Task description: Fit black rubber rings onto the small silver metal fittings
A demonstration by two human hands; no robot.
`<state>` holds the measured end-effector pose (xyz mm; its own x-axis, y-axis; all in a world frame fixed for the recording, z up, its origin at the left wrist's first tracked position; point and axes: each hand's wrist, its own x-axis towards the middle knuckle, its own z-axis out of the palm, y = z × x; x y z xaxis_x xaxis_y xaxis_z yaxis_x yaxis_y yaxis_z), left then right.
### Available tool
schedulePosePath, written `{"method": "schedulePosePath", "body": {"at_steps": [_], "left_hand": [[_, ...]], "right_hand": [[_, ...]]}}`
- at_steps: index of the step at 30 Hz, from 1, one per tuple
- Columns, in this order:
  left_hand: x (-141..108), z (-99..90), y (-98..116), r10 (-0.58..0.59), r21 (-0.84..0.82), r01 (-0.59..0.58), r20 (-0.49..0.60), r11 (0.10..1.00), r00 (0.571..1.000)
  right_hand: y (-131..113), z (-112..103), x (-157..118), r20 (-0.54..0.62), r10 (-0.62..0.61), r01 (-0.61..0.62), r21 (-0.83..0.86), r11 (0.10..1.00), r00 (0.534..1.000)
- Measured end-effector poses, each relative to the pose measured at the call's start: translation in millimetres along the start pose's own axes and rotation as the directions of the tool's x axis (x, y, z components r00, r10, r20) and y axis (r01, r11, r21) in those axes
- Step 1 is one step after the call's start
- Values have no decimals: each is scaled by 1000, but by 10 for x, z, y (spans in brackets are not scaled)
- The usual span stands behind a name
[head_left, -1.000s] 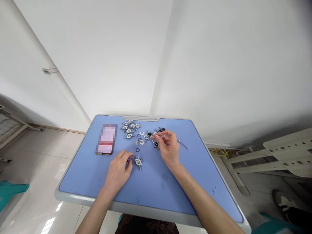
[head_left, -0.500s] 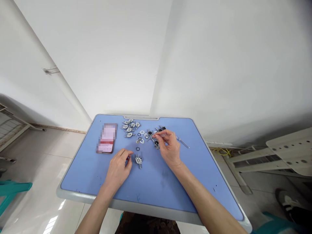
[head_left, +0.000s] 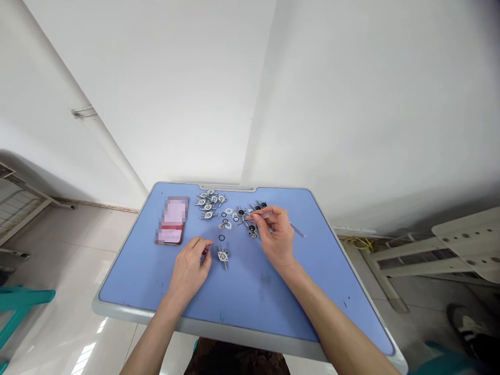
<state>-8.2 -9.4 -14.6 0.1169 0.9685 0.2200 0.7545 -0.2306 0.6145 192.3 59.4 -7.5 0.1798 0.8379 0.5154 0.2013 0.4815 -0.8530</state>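
Note:
My left hand [head_left: 191, 262] rests on the blue table, fingers loosely bent and thumb apart, holding nothing. Just right of it lies a metal valve body [head_left: 223, 255] with an oval flange and tube stubs. A black O-ring [head_left: 222, 237] is beyond that part. My right hand [head_left: 276, 237] is pinched around a slim, clear rod-like tool [head_left: 267, 214], whose exact kind I cannot make out. It hovers at the right-hand cluster of metal parts with black round pieces [head_left: 252, 228], partly covering them. Flat oval gaskets [head_left: 228, 211] and another O-ring [head_left: 235, 219] lie left of that cluster.
Several similar valve bodies [head_left: 208, 207] form a group at the back left. A phone [head_left: 174, 221] lies at the table's left. One thin metal rod [head_left: 298, 229] shows right of my right hand. Behind the table [head_left: 250, 332] stands a white wall [head_left: 195, 94].
My right hand has shifted slightly right, and the clear tool now shows between its fingers. My left hand and the valve body by it stay in place.

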Motion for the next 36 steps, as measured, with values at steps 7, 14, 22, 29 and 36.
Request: {"method": "schedulePosePath", "body": {"at_steps": [7, 14, 22, 29, 36], "left_hand": [[4, -45, 52, 40, -112, -36, 29, 993, 999], [-8, -74, 116, 192, -145, -161, 233, 976, 953], [13, -27, 93, 194, -49, -187, 257, 981, 947], [-1, 0, 83, 205, 36, -218, 217, 975, 954], [-23, 8, 98, 196, 49, -210, 204, 977, 959]], "right_hand": [[-269, -30, -29, 34, 245, -244, 295, 924, 969], [-388, -91, -92, 224, 308, -366, 298, 881, 925], [-417, -129, -154, 278, 294, -364, 249, 898, 915], [-398, -186, -166, 303, 291, -369, 244, 897, 907], [-458, -233, -182, 265, 307, -373, 254, 892, 914]]}}
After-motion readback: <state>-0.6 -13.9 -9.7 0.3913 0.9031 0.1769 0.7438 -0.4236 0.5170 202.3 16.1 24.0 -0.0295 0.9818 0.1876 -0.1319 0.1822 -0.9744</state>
